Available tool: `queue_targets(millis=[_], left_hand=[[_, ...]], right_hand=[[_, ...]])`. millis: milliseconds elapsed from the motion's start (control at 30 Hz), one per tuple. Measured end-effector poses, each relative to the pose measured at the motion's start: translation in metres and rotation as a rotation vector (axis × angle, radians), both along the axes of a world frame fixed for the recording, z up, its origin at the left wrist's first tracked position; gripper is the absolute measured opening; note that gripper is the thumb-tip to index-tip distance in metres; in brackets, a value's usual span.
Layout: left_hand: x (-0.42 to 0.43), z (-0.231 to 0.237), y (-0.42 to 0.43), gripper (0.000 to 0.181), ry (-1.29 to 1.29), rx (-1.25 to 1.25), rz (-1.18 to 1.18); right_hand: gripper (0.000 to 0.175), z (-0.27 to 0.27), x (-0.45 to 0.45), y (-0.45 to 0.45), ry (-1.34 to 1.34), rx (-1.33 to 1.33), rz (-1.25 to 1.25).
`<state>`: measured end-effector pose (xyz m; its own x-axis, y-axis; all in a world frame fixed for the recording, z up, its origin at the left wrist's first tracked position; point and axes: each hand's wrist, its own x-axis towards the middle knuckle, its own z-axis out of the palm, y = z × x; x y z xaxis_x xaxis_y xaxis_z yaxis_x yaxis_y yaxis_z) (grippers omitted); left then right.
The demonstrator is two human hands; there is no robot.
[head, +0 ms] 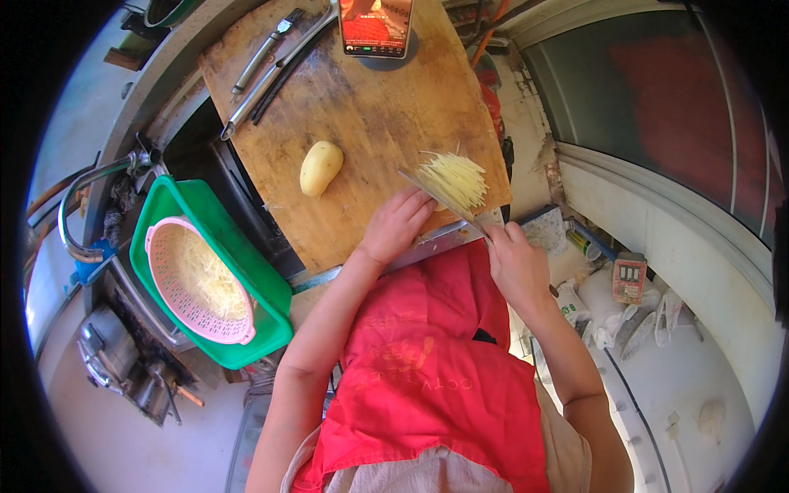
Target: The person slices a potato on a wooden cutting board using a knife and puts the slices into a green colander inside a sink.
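Observation:
My right hand (pixel 519 268) grips the handle of a kitchen knife (pixel 445 198), its blade seen nearly edge-on. Against the blade's left side rest the fingertips of my left hand (pixel 400 222), pressed down on the wooden cutting board (pixel 370 123). What lies beneath those fingers is mostly hidden; a small pale edge shows at the blade. On the blade's other side is a heap of thin potato shreds (pixel 456 179). A whole peeled potato (pixel 321 167) lies apart, to the left of my hands.
Left of the board, a pink colander (pixel 166 289) holding pale shreds sits in a green plastic basin (pixel 271 308), near a curved faucet (pixel 69 212). Metal utensils (pixel 265 80) and thin black sticks (pixel 290 74) lie at the board's far left. A phone (pixel 376 31) stands at the far edge.

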<state>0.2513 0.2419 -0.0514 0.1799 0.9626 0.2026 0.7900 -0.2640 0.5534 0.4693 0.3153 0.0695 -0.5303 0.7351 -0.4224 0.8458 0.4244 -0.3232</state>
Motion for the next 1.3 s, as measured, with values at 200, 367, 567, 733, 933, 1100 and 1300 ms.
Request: queue_targets(millis=[200,367,567,733,933,1100,1300], left_hand=[[0.0,-0.006,-0.006,0.03,-0.008,-0.055,0.007],[0.0,-0.013,-0.008,0.03,-0.02,-0.082,0.015],[-0.002,-0.008,-0.007,0.03,-0.005,-0.068,0.018],[0.0,-0.004,-0.004,0.029,-0.014,-0.05,0.026],[-0.001,-0.004,-0.004,0.029,-0.004,-0.022,0.032],[-0.002,-0.004,-0.003,0.03,-0.021,-0.001,0.03],[-0.002,-0.003,-0.005,0.032,-0.023,-0.021,0.025]], right_hand=[[0.017,0.009,0.01,-0.009,0.024,0.031,0.021],[0.017,-0.006,0.002,-0.01,-0.01,0.025,0.014],[0.017,0.005,0.002,-0.004,0.011,0.013,0.044],[0.018,-0.008,0.003,-0.008,-0.032,0.028,0.024],[0.018,0.008,0.002,-0.004,-0.009,0.0,0.042],[0.019,-0.012,-0.003,-0.004,-0.016,0.02,0.032],[0.017,0.011,0.001,-0.003,0.001,-0.014,0.041]])
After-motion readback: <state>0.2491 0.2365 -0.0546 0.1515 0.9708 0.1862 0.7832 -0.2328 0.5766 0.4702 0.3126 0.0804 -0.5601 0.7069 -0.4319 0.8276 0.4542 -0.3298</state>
